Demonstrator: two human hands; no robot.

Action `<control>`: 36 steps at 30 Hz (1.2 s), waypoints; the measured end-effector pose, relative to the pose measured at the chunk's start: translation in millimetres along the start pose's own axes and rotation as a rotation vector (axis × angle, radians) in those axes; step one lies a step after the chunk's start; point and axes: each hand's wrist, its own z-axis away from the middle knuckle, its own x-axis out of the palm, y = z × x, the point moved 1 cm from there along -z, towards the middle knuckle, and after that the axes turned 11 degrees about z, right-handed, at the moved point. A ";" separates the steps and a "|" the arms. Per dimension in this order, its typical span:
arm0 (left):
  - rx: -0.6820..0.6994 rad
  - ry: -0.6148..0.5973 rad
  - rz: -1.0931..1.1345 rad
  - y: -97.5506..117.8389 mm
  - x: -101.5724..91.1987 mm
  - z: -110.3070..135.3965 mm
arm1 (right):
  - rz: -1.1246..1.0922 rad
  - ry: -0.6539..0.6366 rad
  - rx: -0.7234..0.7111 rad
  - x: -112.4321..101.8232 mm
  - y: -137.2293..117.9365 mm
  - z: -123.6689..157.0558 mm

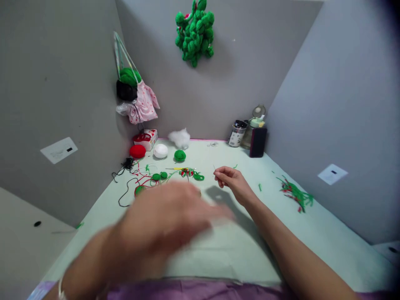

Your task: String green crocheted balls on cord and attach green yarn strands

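Note:
My right hand [230, 180] hovers over the middle of the pale green table [218, 250], fingers pinched on a thin needle [214, 168] that sticks up from them. My left hand [168, 221] is close to the camera and smeared by motion, so its fingers cannot be read; it passes over the near centre of the table. Beyond it lie small green crocheted pieces [159, 176], red and green yarn strands [187, 172] and a yellow-handled crochet hook [179, 168].
Red [137, 151], white [160, 151] and green [179, 156] yarn balls, white stuffing [180, 138] and a small box [146, 138] sit at the back left. Jars [237, 133] and a dark phone [258, 142] stand back right. Yarn scraps [295, 193] lie right. A bag [134, 93] and green crochet bundle [195, 33] hang on the walls.

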 end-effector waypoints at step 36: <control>-0.293 -0.250 -0.159 -30.8 5.3 -142.6 | 0.241 0.138 -0.053 -29.2 12.9 -15.4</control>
